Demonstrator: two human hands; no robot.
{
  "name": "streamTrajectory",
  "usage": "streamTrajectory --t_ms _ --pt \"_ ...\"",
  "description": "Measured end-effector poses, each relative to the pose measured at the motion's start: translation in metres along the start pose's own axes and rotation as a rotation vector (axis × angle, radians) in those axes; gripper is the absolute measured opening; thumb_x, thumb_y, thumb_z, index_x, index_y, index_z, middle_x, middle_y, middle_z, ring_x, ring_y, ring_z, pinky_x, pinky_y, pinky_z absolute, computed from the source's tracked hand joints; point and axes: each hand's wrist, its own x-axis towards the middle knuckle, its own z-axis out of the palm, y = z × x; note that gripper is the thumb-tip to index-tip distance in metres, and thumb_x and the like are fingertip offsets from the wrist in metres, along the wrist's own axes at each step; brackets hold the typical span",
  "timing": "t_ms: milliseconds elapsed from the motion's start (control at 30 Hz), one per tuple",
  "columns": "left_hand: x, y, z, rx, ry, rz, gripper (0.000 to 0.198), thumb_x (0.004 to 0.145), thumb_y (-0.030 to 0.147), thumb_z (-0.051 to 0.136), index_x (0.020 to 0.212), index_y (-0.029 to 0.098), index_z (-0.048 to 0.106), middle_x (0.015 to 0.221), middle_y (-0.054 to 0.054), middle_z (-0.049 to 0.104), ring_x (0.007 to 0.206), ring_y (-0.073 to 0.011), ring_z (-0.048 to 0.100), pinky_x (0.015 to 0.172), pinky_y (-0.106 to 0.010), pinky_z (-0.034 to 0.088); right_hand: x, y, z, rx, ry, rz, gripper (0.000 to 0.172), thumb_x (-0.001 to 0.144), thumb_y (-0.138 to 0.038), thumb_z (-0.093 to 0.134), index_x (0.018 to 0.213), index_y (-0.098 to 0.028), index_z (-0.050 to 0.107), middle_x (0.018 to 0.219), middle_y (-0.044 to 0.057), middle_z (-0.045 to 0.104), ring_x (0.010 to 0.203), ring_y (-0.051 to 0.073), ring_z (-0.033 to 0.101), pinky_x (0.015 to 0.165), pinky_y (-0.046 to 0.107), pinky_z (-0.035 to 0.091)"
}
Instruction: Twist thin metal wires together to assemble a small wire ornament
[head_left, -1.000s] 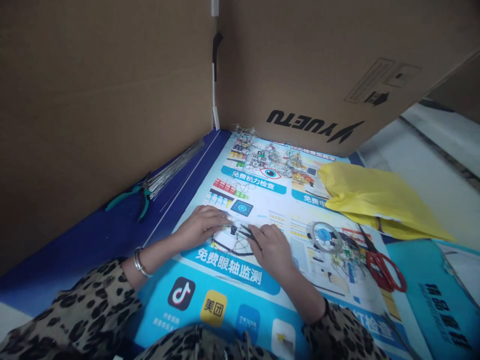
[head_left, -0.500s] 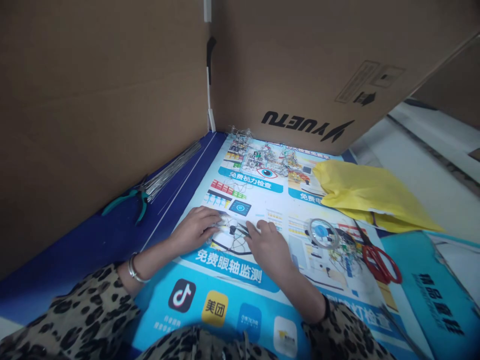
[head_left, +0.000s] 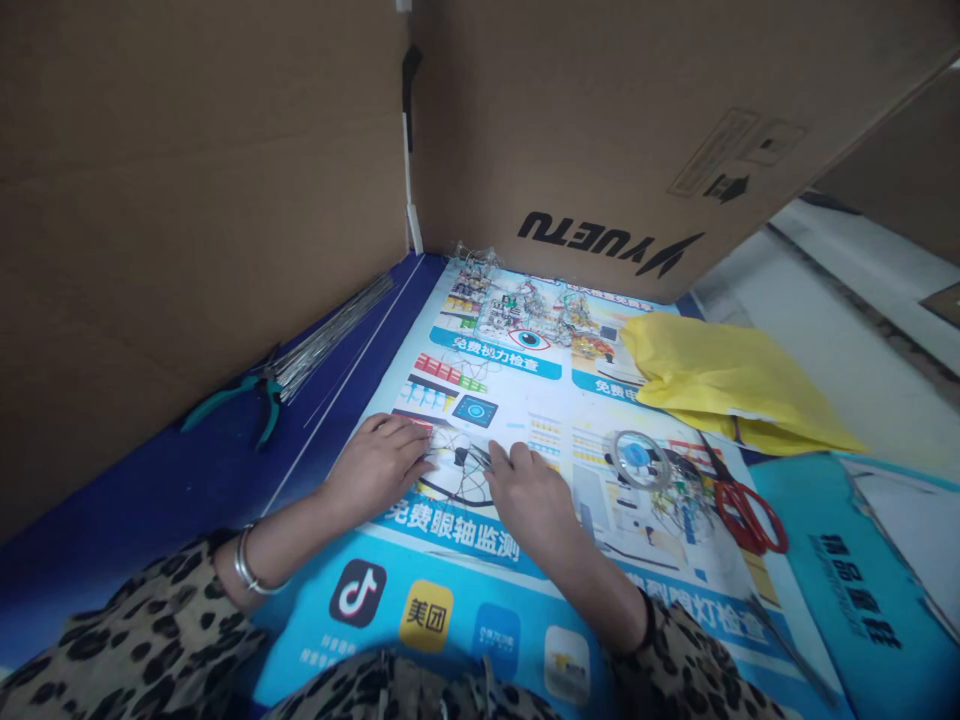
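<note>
My left hand (head_left: 379, 462) rests on the printed poster (head_left: 480, 600), fingers curled and pressed on a small tangle of thin wire (head_left: 461, 470). My right hand (head_left: 529, 495) is beside it, fingers closed on a thin dark tool whose tip reaches the wire tangle. Both hands meet over the wire piece in the middle of the poster. Leopard-print sleeves cover both forearms, and a silver bangle (head_left: 247, 562) sits on my left wrist.
Cardboard walls (head_left: 187, 200) enclose the back and left. Teal-handled pliers (head_left: 236, 395) and a bundle of straight wires (head_left: 330, 335) lie at left. A yellow bag (head_left: 720, 380), tape roll (head_left: 637, 458), red scissors (head_left: 742, 510) and finished wire pieces (head_left: 525, 305) lie to the right and back.
The view has shifted slightly, so everything sits a little lower and further left. Both hands stay on the wire tangle with only small finger movements.
</note>
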Motion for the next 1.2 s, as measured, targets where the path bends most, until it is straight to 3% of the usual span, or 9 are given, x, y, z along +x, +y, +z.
streamTrajectory --t_ms 233,433,600,733,1000,1200 --pt "0.0 -0.015 -0.002 -0.134 -0.063 0.013 0.02 0.087 0.031 0.052 0.103 0.025 0.063 0.114 -0.003 0.062 0.107 -0.0221 0.052 0.09 -0.039 0.035 0.0 0.002 0.001 0.016 -0.008 0.002 0.038 0.091 -0.035 0.041 0.126 -0.02 0.045 0.092 0.009 0.054 0.08 0.02 0.053 0.061 0.028 0.037" --pt "-0.001 -0.028 0.002 -0.17 -0.12 0.039 0.027 0.084 0.017 0.053 0.108 0.027 0.06 0.122 -0.002 0.058 0.113 -0.0219 0.047 0.089 -0.038 0.035 0.0 0.005 0.002 0.006 -0.001 -0.002 0.039 0.091 -0.036 0.04 0.126 -0.022 0.045 0.091 0.009 0.054 0.081 0.02 0.051 0.062 0.028 0.037" --pt "0.005 -0.032 0.01 -0.156 -0.098 0.06 0.029 0.081 0.015 0.055 0.107 0.027 0.06 0.122 -0.001 0.057 0.112 -0.0218 0.047 0.088 -0.037 0.035 0.0 0.008 0.005 0.012 0.025 0.014 0.039 0.091 -0.038 0.039 0.127 -0.024 0.045 0.092 0.009 0.053 0.082 0.021 0.051 0.062 0.028 0.036" --pt "0.02 -0.035 0.016 -0.172 -0.073 0.079 0.017 0.086 0.023 0.051 0.097 0.027 0.064 0.115 -0.001 0.061 0.106 -0.0188 0.049 0.086 -0.035 0.035 0.002 0.015 0.008 0.023 0.039 0.036 0.038 0.091 -0.039 0.039 0.126 -0.026 0.047 0.092 0.009 0.053 0.082 0.02 0.05 0.063 0.028 0.036" --pt "0.068 -0.03 0.033 -0.138 -0.063 0.185 0.017 0.087 0.023 0.05 0.09 0.024 0.067 0.111 -0.003 0.063 0.102 -0.019 0.051 0.086 -0.034 0.036 0.006 0.046 0.012 0.011 0.078 0.119 0.035 0.09 -0.037 0.044 0.122 -0.024 0.052 0.091 0.009 0.054 0.086 0.021 0.047 0.07 0.03 0.032" --pt "0.08 -0.029 0.042 -0.188 -0.044 0.213 0.023 0.089 0.018 0.044 0.099 0.02 0.064 0.107 -0.005 0.065 0.101 -0.0186 0.055 0.088 -0.035 0.04 0.003 0.055 0.017 0.039 0.143 0.172 0.037 0.09 -0.037 0.044 0.12 -0.018 0.054 0.095 0.01 0.056 0.091 0.022 0.044 0.076 0.032 0.03"
